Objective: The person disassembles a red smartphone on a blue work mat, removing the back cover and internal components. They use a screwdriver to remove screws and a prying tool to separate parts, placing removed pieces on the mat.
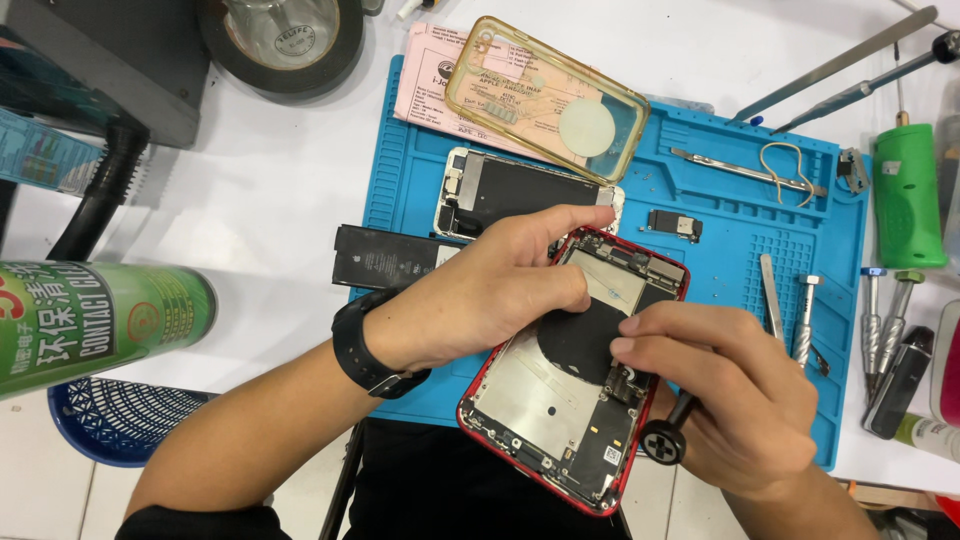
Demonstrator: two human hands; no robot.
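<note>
While right hand pinches screwdriver at frame edge, keep tip square, light pressure. Left hand bears down on red phone shell, fingers extended, grasping nothing; wrist bent, watch on it. Shell overhangs blue mat. Beyond: battery, screen, clear case.

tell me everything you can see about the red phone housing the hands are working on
The red phone housing lies open, insides up, tilted diagonally across the near edge of the blue mat. A red rim frames silvery metal plates, a dark round coil and small boards. The left hand steadies its upper part; the right hand holds a black-handled screwdriver at its right edge.
</note>
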